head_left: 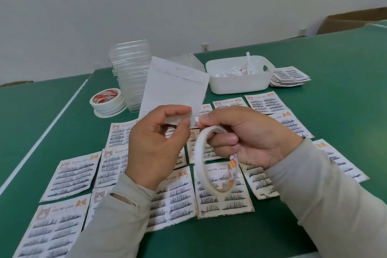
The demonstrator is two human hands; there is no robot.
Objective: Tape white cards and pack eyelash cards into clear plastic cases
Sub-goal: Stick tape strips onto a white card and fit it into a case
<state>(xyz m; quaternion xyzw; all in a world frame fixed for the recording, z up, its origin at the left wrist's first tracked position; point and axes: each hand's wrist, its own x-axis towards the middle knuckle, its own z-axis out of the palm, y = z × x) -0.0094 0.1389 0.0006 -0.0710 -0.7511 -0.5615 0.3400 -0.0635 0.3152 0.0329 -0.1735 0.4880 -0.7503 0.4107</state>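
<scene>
While a white card (174, 88) is pinched at its lower edge by the left hand (156, 144), a tape roll (211, 159) is gripped by the right hand (247, 136) just beside it, above eyelash cards (223, 189) spread on the green table (335, 58); clear cases (132, 73) are stacked behind.

Occluded: hands (155, 144) cover middle eyelash cards (223, 189) | Cropped: bottom-left card (52, 234) cut by frame edge | Illegible: roll label (106, 95) | Unclear: scraps in white bin (240, 77)
</scene>
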